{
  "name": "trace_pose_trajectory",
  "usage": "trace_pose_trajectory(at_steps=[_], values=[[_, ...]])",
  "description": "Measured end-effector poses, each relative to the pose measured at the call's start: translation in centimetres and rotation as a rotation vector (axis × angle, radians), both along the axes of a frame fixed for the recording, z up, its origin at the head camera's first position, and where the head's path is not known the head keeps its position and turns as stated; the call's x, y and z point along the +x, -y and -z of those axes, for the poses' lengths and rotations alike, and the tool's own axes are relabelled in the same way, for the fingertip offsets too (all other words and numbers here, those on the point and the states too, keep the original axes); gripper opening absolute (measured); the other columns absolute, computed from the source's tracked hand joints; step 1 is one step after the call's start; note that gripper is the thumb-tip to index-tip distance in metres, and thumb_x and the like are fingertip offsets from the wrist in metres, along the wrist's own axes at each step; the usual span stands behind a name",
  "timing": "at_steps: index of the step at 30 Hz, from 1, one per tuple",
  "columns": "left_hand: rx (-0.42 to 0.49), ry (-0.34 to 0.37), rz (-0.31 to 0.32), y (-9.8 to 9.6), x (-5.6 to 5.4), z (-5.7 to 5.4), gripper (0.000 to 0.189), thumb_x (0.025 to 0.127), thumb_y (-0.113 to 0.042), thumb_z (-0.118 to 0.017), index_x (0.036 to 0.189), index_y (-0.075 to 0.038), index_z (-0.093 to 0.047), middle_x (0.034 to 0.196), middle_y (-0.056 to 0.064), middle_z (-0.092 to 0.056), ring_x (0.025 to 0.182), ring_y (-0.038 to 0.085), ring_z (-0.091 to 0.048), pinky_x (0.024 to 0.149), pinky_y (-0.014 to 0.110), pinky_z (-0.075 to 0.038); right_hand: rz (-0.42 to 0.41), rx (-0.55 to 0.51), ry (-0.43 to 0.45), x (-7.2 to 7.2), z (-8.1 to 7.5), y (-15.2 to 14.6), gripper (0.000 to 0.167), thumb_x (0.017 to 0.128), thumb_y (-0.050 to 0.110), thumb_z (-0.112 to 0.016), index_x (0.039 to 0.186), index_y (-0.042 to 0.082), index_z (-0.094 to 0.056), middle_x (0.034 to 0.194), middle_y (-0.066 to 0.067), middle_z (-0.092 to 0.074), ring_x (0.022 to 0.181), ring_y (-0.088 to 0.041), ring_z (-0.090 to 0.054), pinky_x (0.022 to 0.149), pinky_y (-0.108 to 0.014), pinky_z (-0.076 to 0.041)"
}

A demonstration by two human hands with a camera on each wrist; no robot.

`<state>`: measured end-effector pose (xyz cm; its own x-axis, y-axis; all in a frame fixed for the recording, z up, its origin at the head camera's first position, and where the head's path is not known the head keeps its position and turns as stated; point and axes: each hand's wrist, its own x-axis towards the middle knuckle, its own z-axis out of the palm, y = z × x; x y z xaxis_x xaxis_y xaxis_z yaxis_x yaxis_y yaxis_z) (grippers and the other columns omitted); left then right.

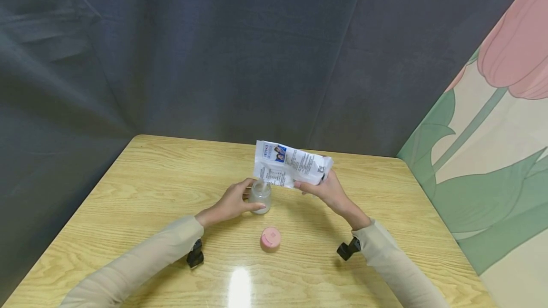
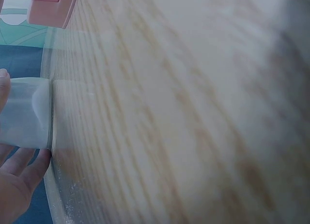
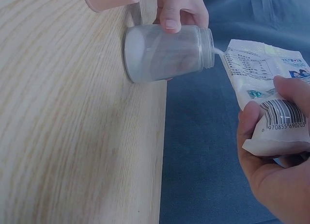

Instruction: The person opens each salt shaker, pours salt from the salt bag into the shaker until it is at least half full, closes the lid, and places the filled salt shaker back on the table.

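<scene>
A clear glass jar (image 1: 261, 199) stands upright on the table with its mouth uncovered. My left hand (image 1: 231, 201) holds it from the left, thumb and fingers around its sides. My right hand (image 1: 328, 193) grips one end of a white printed bag (image 1: 288, 163), tilted with its lower left corner over the jar's mouth. In the right wrist view, a thin stream of white powder or grains (image 3: 219, 51) runs from the bag's corner into the jar (image 3: 169, 52). A white layer covers the jar's bottom.
A round pink lid (image 1: 270, 239) lies on the wooden table (image 1: 171, 175), nearer me than the jar. A dark curtain (image 1: 239, 61) hangs behind the table's far edge. A wall with a tulip pattern (image 1: 484, 179) rises at the right.
</scene>
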<state>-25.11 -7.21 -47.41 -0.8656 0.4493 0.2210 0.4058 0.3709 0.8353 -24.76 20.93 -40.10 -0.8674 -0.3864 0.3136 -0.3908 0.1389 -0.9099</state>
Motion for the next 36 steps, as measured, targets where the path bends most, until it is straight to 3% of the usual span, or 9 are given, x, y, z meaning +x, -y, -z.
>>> trace_pose_trajectory(at_steps=[6, 14, 23, 36], values=[[-0.004, 0.006, -0.001, 0.0, 0.1, 0.0, 0.065, 0.081, -0.017, -0.083, 0.135, 0.001, -0.051, 0.125, 0.017, -0.063, 0.111, 0.031, -0.064, 0.094, 0.035, -0.054, 0.0, 0.001, 0.015, 0.0, -0.2, 0.1, 0.051, 0.082, -0.014, -0.072, 0.129, -0.006, -0.055, 0.117, -0.027, -0.064, 0.086, -0.02, -0.07, 0.064, -0.04, -0.061], [0.001, 0.012, -0.001, 0.0, 0.1, 0.0, 0.066, 0.081, -0.018, -0.083, 0.135, 0.001, -0.051, 0.125, 0.017, -0.063, 0.111, 0.031, -0.064, 0.094, 0.035, -0.054, -0.004, 0.017, 0.002, 1.5, -2.2, 0.7, 0.047, 0.083, -0.014, -0.07, 0.127, -0.01, -0.054, 0.115, -0.029, -0.064, 0.085, -0.019, -0.07, 0.065, -0.042, -0.061], [0.005, 0.002, -0.001, 0.0, 0.2, -0.2, 0.065, 0.081, -0.017, -0.084, 0.135, 0.002, -0.051, 0.125, 0.018, -0.063, 0.111, 0.033, -0.064, 0.093, 0.036, -0.055, -0.006, 0.008, 0.004, 0.0, -0.2, 0.0, 0.051, 0.083, -0.013, -0.072, 0.13, -0.005, -0.055, 0.117, -0.026, -0.064, 0.086, -0.02, -0.07, 0.064, -0.037, -0.061], [-0.004, 0.007, 0.0, -0.1, 0.0, -0.1, 0.065, 0.081, -0.017, -0.084, 0.134, 0.001, -0.051, 0.125, 0.017, -0.063, 0.113, 0.031, -0.063, 0.095, 0.035, -0.053, -0.017, 0.009, -0.029, -0.1, 0.0, -0.2, 0.05, 0.084, -0.007, -0.075, 0.13, 0.0, -0.056, 0.117, -0.022, -0.065, 0.09, -0.026, -0.07, 0.064, -0.04, -0.062]])
